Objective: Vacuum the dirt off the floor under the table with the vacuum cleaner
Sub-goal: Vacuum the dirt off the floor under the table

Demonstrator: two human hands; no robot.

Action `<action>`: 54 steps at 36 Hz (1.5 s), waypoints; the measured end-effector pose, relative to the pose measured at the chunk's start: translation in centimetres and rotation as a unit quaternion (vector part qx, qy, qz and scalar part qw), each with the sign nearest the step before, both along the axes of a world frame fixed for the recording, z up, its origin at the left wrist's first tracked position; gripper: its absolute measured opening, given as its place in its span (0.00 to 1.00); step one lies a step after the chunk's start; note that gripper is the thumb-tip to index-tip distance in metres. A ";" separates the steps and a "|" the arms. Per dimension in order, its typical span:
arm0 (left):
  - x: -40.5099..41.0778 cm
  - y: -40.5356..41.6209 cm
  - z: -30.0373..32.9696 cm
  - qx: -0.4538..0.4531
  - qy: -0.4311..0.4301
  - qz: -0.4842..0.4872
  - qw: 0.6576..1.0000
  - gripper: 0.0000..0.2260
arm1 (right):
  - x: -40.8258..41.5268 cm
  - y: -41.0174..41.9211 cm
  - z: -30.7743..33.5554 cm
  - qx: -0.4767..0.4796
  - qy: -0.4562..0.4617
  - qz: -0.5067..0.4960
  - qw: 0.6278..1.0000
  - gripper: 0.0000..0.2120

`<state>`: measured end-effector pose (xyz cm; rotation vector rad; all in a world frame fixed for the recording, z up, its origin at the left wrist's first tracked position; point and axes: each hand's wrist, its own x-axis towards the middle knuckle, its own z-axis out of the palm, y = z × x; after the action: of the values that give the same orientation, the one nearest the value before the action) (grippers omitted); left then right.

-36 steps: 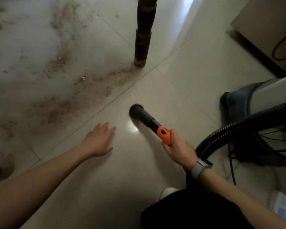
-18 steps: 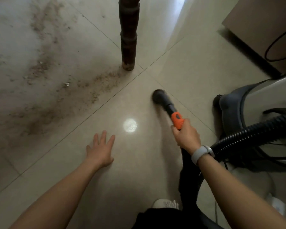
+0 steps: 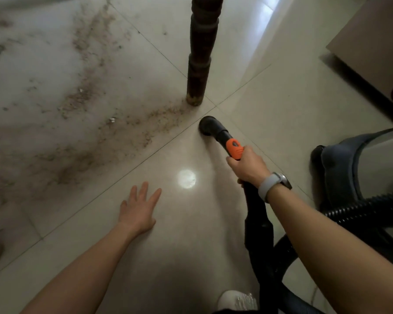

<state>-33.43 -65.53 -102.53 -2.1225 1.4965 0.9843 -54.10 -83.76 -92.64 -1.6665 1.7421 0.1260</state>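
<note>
1. Head view: we look down on a pale tiled floor (image 3: 270, 105), the largest thing here, with a bright round reflection on it between our two hands.
2. The dirt (image 3: 132, 128) spreads as brown streaks and crumbs across the left tiles, running up to the foot of the table leg.
3. The vacuum cleaner body (image 3: 359, 168), grey and dark, sits on the floor at the right edge; its ribbed black hose (image 3: 361, 209) curves from there behind our right arm.
4. The dark turned table leg (image 3: 200, 53) stands upright on the floor, top centre.
5. Our left hand (image 3: 138, 209) lies flat on the floor, fingers straight and spread, gripping nothing.
6. Our right hand (image 3: 247, 166), a grey watch (image 3: 272, 184) on its wrist, has its grip wrapped around the wand just behind the orange collar (image 3: 234, 148).
7. The black nozzle (image 3: 208, 125) rests on the floor just below the leg's foot, at the near edge of the dirt.
</note>
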 end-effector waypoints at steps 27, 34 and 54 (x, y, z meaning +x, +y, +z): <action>3.4 0.6 -0.7 0.019 0.032 0.029 0.999 0.41 | 4.9 2.3 -1.5 -0.026 -0.142 -0.041 0.989 0.22; 3.5 0.6 -0.8 0.021 0.038 0.032 0.999 0.41 | 3.3 10.7 -2.5 -0.130 0.020 0.061 0.989 0.30; 4.4 0.6 -1.4 0.016 0.065 0.025 0.997 0.40 | 0.8 4.7 -2.2 -0.040 -0.147 -0.113 0.982 0.19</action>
<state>-29.00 -64.96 -103.97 -2.1181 1.4836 1.1770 -53.28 -79.11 -94.88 -1.4441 1.7105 -0.2854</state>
